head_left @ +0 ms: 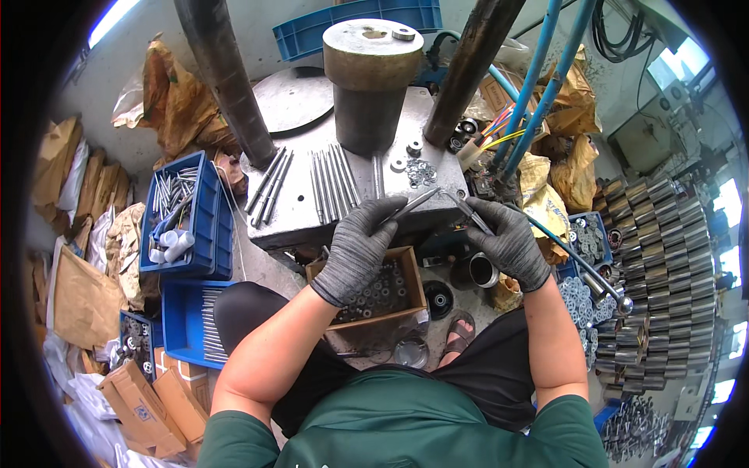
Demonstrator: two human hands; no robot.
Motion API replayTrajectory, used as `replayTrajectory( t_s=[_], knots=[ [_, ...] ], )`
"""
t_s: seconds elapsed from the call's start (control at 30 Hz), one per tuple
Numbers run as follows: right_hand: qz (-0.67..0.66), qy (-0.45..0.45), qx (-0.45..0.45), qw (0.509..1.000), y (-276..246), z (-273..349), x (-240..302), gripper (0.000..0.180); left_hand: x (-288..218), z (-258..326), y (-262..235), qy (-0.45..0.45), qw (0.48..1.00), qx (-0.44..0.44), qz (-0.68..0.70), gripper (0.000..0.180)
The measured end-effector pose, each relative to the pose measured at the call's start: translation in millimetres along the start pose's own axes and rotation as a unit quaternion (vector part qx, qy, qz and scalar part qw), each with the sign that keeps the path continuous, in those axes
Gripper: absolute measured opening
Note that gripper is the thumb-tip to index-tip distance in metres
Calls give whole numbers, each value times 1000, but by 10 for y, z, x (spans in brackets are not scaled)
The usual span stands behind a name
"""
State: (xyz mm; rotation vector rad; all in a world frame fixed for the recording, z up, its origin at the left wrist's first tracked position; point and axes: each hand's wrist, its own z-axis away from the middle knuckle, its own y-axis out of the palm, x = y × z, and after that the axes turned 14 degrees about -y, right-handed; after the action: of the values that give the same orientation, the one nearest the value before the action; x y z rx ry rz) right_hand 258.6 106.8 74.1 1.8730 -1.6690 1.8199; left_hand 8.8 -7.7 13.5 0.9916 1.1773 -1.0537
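Note:
My left hand [360, 253], in a grey knitted glove, is closed on a slim metal shaft [420, 202] that points up and to the right. In my gloved right hand [511, 243] is a pair of slim pliers [473, 214], whose tips are close to the shaft; whether they touch it I cannot tell. Both hands are over the front edge of a metal press table [292, 214]. On it lie a group of several shafts [334, 183] and, further left, a smaller group of shafts [269, 187]. A pile of small rings [422, 173] lies beyond my hands, beside a thick washer [399, 164].
A heavy ram cylinder [370, 86] stands mid-table between dark posts [226, 78]. Below my hands is a wooden box [421, 300] of small round parts. Blue bins [199, 226] are at left; stacked metal cylinders [655, 273] at right. A ball-ended lever [585, 265] slants beside my right forearm.

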Motion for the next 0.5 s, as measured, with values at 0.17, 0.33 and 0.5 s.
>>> replayTrajectory(
  t_s=[0.17, 0.33, 0.5],
  knots=[
    [-49, 10, 89, 995, -54, 26, 3, 44, -69, -9, -83, 35, 977, -22, -208, 36],
    [-81, 36, 137, 987, -102, 60, 65, 43, -86, 15, -72, 47, 992, 68, -94, 34],
    [-68, -23, 216, 974, -70, 60, 97, 45, -125, 67, -50, -74, 983, 167, 4, 34]
  ],
)
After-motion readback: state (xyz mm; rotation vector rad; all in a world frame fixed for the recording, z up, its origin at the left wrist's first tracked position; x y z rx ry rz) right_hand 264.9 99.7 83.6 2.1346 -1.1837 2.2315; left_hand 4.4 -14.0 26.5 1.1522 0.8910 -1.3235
